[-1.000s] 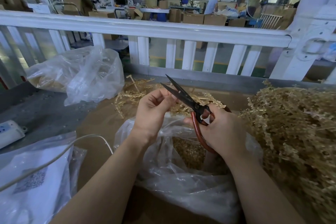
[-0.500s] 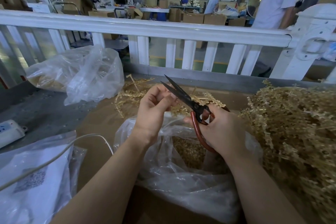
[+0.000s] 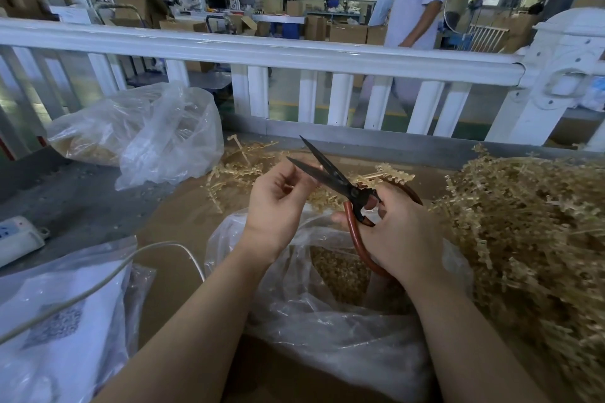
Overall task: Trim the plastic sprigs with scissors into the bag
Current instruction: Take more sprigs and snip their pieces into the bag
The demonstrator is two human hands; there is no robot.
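Clear plastic forms the open bag [image 3: 314, 311] nearest the person, with trimmed bits inside. Above it the right hand [image 3: 397, 232] grips red-handled scissors [image 3: 340, 188], blades apart. The left hand [image 3: 276, 203] curls its fingers beside the blades; what it pinches is too small to tell. Golden sprigs [image 3: 537, 239] heap to the right, more lying farther back before a white railing [image 3: 262, 52].

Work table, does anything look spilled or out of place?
Nothing stands out. Loose sprigs lie beyond the open bag; the right hand holds open scissors above it.
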